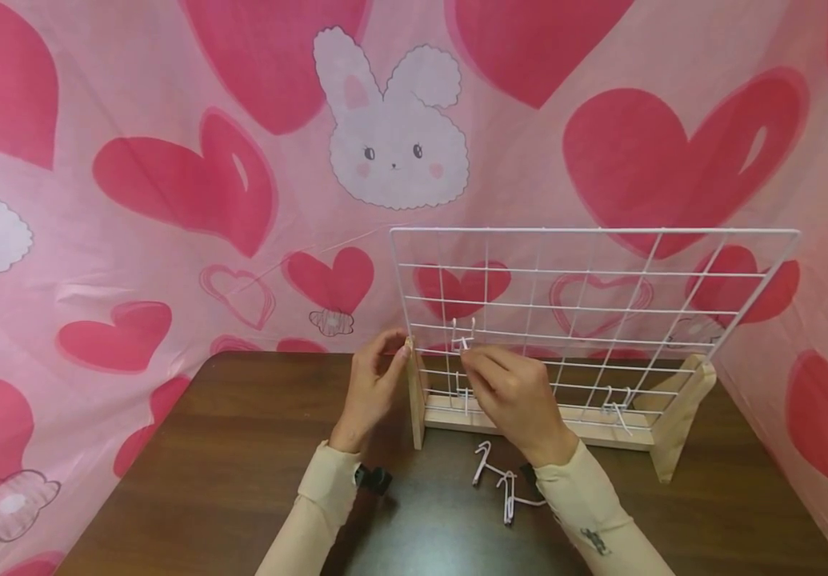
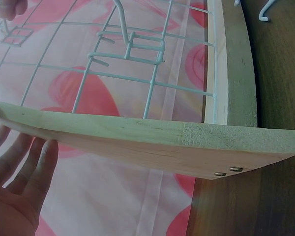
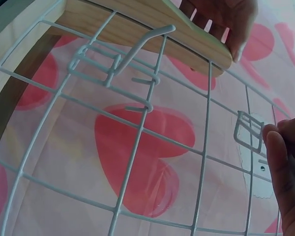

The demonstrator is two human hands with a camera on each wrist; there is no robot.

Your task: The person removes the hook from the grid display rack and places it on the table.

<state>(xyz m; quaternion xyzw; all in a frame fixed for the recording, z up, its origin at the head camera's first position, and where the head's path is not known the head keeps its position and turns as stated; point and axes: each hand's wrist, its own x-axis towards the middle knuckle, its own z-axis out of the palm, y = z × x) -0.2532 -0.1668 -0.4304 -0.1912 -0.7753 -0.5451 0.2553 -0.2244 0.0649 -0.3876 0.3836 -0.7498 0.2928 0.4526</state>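
Note:
A white wire grid (image 1: 594, 231) stands in a pale wooden base, leaning back. My left hand (image 1: 374, 384) holds the top end of the left wooden side panel (image 2: 113, 132), its thumb and fingers on opposite sides. My right hand (image 1: 518, 400) pinches the prong of a white wire hook (image 3: 250, 146), whose square frame lies against the grid's left part. Lower down on that side, another hook (image 3: 142, 44) hangs on the wires. A third hook (image 1: 621, 418) is on the grid's lower right. Fingertips of the right hand partly hide the pinched prong.
Loose white hooks (image 1: 484, 462) lie on the dark wooden table (image 1: 262, 456) in front of the base, partly behind the right wrist. A pink cloth (image 1: 190, 80) with hearts and a rabbit hangs behind the table. The right wooden side panel (image 1: 683, 420) stands near the table's right side.

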